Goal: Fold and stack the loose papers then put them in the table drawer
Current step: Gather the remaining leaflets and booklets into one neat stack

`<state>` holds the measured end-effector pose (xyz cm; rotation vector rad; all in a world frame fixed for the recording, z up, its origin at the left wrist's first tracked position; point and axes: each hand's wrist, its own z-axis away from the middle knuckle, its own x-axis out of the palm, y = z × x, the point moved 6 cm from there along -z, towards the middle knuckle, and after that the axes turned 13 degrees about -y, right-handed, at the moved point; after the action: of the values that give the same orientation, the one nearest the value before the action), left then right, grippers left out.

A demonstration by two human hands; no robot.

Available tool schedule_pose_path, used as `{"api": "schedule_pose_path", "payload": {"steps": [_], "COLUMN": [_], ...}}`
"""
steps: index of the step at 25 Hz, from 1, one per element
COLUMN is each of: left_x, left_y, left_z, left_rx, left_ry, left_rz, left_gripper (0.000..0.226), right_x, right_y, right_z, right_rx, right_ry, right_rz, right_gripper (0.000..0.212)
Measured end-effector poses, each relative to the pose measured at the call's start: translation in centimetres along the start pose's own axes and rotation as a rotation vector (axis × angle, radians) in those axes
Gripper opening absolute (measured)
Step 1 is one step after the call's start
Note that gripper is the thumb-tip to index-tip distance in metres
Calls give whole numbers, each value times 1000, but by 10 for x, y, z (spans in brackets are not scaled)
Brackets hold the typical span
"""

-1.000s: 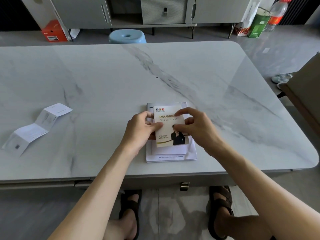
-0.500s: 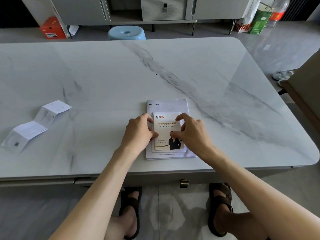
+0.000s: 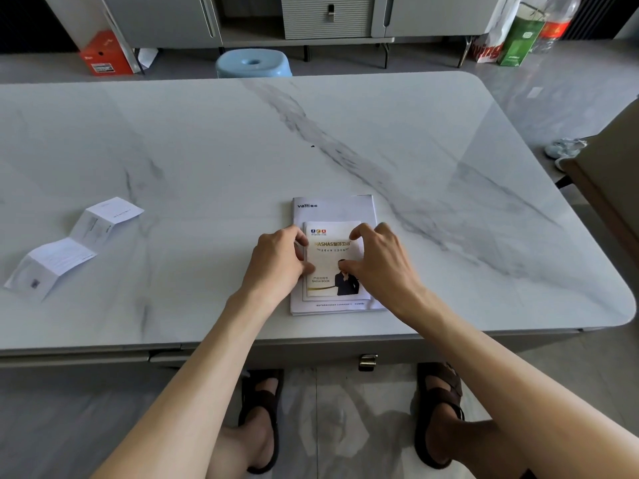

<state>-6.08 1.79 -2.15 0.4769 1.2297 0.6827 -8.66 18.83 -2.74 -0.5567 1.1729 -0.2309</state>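
A small cream booklet [image 3: 328, 257] with gold lettering lies flat on top of a stack of white papers [image 3: 333, 209] near the front of the marble table [image 3: 345, 133]. My left hand [image 3: 280, 261] holds the booklet's left edge with its fingertips. My right hand [image 3: 380, 261] pinches its right edge and top corner. An unfolded zigzag leaflet [image 3: 74, 245] lies alone at the left of the table. The drawer handle [image 3: 367, 361] shows under the table's front edge, and the drawer looks closed.
A blue stool [image 3: 253, 63] stands beyond the far edge of the table. An orange box [image 3: 103, 57] and grey cabinets sit at the back. A chair [image 3: 608, 188] is at the right. My sandalled feet are under the table.
The booklet was tilted and raised in both hands; it has come down flat and square onto the white stack. Both hands still rest on its edges.
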Motion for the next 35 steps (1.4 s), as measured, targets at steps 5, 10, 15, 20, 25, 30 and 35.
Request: {"api": "schedule_pose_path", "payload": {"steps": [5, 10, 15, 20, 25, 30, 35], "left_x": [-35, -145, -202, -207, -194, -163, -152], "left_y": [-20, -127, -229, -243, -196, -173, -81], "left_z": [19, 47, 72, 72, 52, 31, 32], "left_rx": [-35, -314, -738, -760, -548, -389, -43], "left_ry": [130, 502, 350, 313, 457, 412, 373], "left_rz": [243, 116, -208, -165, -186, 368, 660], "left_gripper": [17, 48, 86, 81, 71, 51, 3], "right_x": [-16, -11, -5, -10, -7, -7, -15], "right_y": [-33, -57, -63, -63, -60, -53, -50], "right_z": [8, 12, 15, 8, 7, 6, 5], "right_rx": [-248, -347, -381, -359, -351, -338, -268], "right_ry": [136, 160, 112, 115, 97, 78, -10], "right_rz": [-91, -184, -141, -141, -140, -162, -406], "right_gripper": [25, 20, 19, 18, 18, 18, 13]}}
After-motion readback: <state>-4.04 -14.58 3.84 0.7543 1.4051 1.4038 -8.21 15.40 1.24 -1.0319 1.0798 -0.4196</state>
